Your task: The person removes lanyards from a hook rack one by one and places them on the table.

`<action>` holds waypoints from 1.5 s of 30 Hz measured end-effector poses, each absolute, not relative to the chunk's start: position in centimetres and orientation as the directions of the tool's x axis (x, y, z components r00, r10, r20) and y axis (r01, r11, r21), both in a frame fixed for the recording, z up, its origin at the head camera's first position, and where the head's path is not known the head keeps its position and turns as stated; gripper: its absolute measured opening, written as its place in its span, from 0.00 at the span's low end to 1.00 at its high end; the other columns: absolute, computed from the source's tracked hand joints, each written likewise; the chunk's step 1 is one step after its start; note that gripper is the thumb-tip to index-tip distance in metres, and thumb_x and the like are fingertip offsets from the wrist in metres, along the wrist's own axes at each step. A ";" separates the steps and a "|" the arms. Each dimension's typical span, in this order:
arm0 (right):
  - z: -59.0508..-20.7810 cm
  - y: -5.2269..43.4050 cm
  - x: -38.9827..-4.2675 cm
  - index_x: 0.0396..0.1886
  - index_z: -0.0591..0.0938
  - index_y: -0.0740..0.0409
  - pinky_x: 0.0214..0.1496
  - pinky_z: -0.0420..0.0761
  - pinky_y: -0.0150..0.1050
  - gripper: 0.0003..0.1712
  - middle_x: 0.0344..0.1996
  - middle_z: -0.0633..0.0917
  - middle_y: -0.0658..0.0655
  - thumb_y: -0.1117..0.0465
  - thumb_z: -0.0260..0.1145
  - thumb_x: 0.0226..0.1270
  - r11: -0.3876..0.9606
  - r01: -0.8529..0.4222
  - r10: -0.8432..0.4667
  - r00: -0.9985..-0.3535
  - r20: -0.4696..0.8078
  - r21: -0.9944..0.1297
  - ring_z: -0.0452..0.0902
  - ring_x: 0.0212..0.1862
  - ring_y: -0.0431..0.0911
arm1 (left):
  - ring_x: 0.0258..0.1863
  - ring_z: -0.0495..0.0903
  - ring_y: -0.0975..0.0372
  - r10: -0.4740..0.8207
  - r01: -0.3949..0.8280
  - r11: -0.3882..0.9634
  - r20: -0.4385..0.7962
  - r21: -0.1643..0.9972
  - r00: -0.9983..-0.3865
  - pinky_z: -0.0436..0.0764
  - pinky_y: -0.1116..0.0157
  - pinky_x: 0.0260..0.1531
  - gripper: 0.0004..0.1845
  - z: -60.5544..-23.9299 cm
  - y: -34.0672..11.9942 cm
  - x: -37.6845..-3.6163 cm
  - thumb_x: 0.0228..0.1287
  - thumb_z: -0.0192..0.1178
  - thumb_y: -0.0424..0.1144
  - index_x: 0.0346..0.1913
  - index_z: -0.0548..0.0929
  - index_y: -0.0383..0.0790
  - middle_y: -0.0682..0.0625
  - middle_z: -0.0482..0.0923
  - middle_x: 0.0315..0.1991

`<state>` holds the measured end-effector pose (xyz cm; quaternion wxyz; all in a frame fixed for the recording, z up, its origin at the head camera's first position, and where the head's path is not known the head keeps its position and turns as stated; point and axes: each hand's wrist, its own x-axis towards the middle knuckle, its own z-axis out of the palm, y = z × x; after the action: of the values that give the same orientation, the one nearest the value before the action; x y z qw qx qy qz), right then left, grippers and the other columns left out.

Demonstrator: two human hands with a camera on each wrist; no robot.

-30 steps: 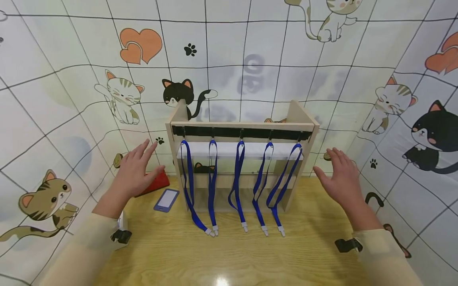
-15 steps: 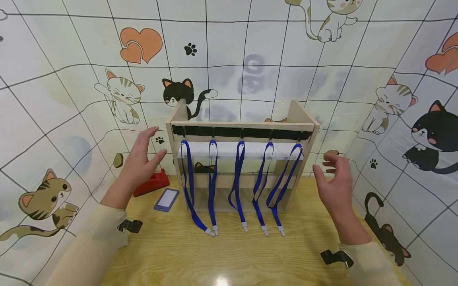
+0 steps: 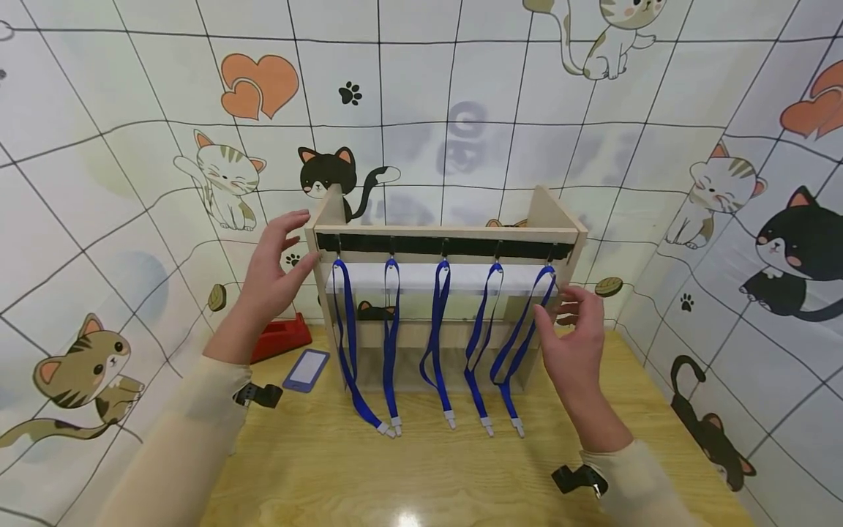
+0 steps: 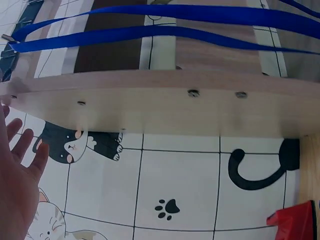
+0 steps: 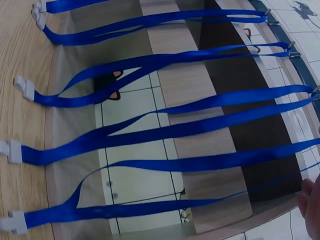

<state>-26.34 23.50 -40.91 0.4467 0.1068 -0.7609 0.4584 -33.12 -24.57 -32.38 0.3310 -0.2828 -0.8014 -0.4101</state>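
Several blue lanyards [image 3: 437,329] with white plastic clips hang from hooks on a black strip [image 3: 418,244] along the top front of a light wooden rack [image 3: 448,232]. My left hand [image 3: 266,282] is at the rack's upper left side, fingers loosely bent and thumb tip close to the side panel; contact is unclear. In the left wrist view its fingers [image 4: 22,145] spread near that panel's end. My right hand [image 3: 576,348] is beside the right panel, thumb near the rightmost lanyard [image 3: 525,329]. Only its fingertips show in the right wrist view. Neither hand visibly holds anything.
A blue-framed card holder [image 3: 306,369] lies on the wooden table [image 3: 395,476] left of the rack. Behind it is a red object [image 3: 283,338], partly hidden by my left arm. Cat-patterned cloth walls [image 3: 421,88] enclose the back and both sides.
Both hands have moved inward to the rack: the left rightward and up, the right leftward. The fingers have bent slightly from straighter poses. The rack and lanyards stay put.
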 end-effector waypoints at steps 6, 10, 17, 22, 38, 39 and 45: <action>-40.9 22.1 -26.7 0.70 0.75 0.69 0.55 0.77 0.40 0.29 0.56 0.77 0.68 0.68 0.75 0.75 0.539 -0.567 0.280 -0.577 0.767 -0.624 0.78 0.51 0.56 | 0.80 0.67 0.51 0.146 0.757 0.433 0.791 0.489 -0.594 0.75 0.35 0.73 0.30 -31.0 -23.3 -32.6 0.75 0.68 0.27 0.77 0.76 0.36 0.44 0.71 0.80; -40.8 21.3 -27.0 0.71 0.75 0.67 0.55 0.77 0.42 0.31 0.58 0.76 0.67 0.67 0.76 0.75 0.533 -0.540 0.306 -0.595 0.743 -0.651 0.77 0.52 0.54 | 0.78 0.70 0.47 0.133 0.771 0.417 0.807 0.481 -0.575 0.77 0.53 0.74 0.23 -29.7 -22.1 -31.3 0.74 0.67 0.24 0.69 0.80 0.29 0.37 0.74 0.77; -40.5 20.3 -27.5 0.68 0.77 0.68 0.46 0.78 0.38 0.28 0.55 0.79 0.66 0.66 0.77 0.74 0.531 -0.538 0.346 -0.568 0.747 -0.655 0.78 0.48 0.53 | 0.74 0.75 0.55 0.083 0.764 0.325 0.788 0.557 -0.610 0.80 0.67 0.67 0.16 -29.6 -21.8 -31.3 0.75 0.67 0.22 0.63 0.83 0.28 0.39 0.79 0.71; -40.6 19.8 -28.0 0.64 0.79 0.68 0.42 0.78 0.34 0.23 0.50 0.82 0.66 0.66 0.75 0.76 0.554 -0.546 0.377 -0.509 0.774 -0.629 0.80 0.44 0.54 | 0.75 0.74 0.55 0.059 0.747 0.283 0.767 0.601 -0.639 0.83 0.64 0.67 0.18 -30.5 -22.5 -32.6 0.75 0.69 0.25 0.65 0.85 0.33 0.45 0.80 0.72; -39.9 18.7 -27.8 0.52 0.85 0.70 0.43 0.78 0.26 0.09 0.39 0.88 0.61 0.71 0.71 0.77 0.500 -0.582 0.441 -0.466 0.767 -0.642 0.79 0.39 0.40 | 0.74 0.76 0.56 0.028 0.742 0.224 0.757 0.632 -0.653 0.84 0.67 0.63 0.18 -31.3 -22.4 -33.3 0.77 0.69 0.27 0.66 0.85 0.33 0.47 0.81 0.72; -39.5 18.4 -27.4 0.51 0.85 0.71 0.43 0.77 0.25 0.08 0.39 0.88 0.63 0.72 0.71 0.77 0.494 -0.584 0.446 -0.466 0.764 -0.644 0.78 0.39 0.39 | 0.73 0.77 0.55 0.027 0.744 0.220 0.759 0.630 -0.651 0.84 0.67 0.63 0.18 -31.4 -22.4 -33.3 0.77 0.69 0.27 0.66 0.85 0.32 0.47 0.81 0.72; -38.0 18.1 -26.2 0.45 0.86 0.76 0.41 0.75 0.25 0.05 0.36 0.85 0.70 0.77 0.70 0.74 0.447 -0.612 0.481 -0.451 0.752 -0.653 0.75 0.36 0.38 | 0.72 0.78 0.55 0.024 0.739 0.221 0.754 0.636 -0.656 0.85 0.67 0.63 0.18 -31.6 -21.8 -33.5 0.77 0.69 0.28 0.66 0.86 0.35 0.49 0.81 0.72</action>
<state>-26.20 18.13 -37.98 0.5217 0.0488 -0.6717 0.5238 -33.54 -21.83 -31.58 0.3169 -0.2674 -0.7141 -0.5640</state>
